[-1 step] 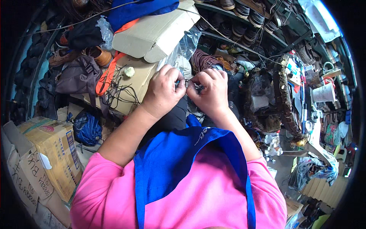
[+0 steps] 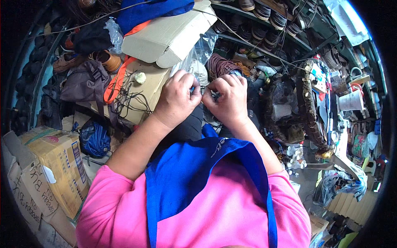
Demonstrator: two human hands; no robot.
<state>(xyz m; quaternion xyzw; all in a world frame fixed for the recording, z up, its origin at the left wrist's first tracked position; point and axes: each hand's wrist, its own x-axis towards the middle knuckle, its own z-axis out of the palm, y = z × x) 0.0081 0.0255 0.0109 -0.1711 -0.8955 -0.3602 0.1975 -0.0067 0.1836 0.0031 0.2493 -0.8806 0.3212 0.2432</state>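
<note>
My left hand [image 2: 178, 94] and my right hand [image 2: 228, 96] are raised over my lap, nearly meeting fingertip to fingertip. On both, thumb and forefinger are pinched together and the other fingers curl in. Something small and dark shows at the narrow gap between them, too little of it to name. To the left of my left hand, a tangle of thin black cords [image 2: 131, 100] lies on a cardboard sheet [image 2: 154, 78], with a pale yellowish lump [image 2: 140, 77] beside it. Beyond my right hand is a bundle of brownish-red cord [image 2: 219, 66].
A folded cardboard piece [image 2: 159, 37], an orange strap [image 2: 115, 82] and a dark bag [image 2: 82, 81] lie far left. A cardboard box [image 2: 58, 165] stands at left. Shoes [image 2: 261, 11] line shelves at the back. A cluttered bench with a white thread spool [image 2: 351, 101] is at right.
</note>
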